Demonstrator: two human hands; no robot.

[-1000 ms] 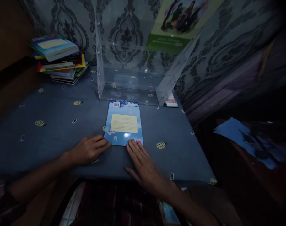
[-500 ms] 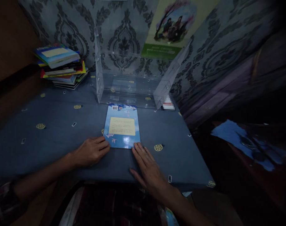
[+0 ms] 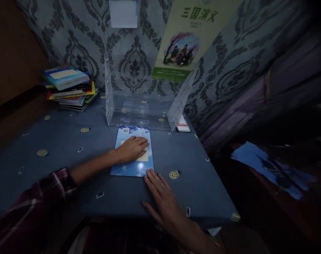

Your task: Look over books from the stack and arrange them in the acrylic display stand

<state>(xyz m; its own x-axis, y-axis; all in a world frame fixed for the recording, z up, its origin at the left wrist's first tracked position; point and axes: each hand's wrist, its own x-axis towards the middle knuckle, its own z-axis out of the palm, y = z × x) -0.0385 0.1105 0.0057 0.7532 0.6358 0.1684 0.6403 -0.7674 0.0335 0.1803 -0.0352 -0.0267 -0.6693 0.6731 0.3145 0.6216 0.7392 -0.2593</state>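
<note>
A light blue book (image 3: 131,170) lies flat on the table, its barcode edge away from me and a pale text panel in its middle. Across that panel rests my left hand (image 3: 133,149), fingers stretched toward the right and covering much of the text. My right hand (image 3: 160,195) lies open at the book's near right corner, fingertips at the edge and thumb spread apart. Just beyond the book stands a clear plastic rack (image 3: 139,121) with see-through sides.
A leaning stack of books (image 3: 70,88) stands at the back left. The table (image 3: 97,180) wears a blue-grey cloth with pineapple prints. Behind the rack, a green-and-cream poster (image 3: 181,53) hangs against the patterned wall. Dark glasses on a blue cloth (image 3: 250,155) lie to the right.
My left hand has moved from the book's near left corner up onto its cover. The right hand stays at the near right corner. The view has tilted up slightly.
</note>
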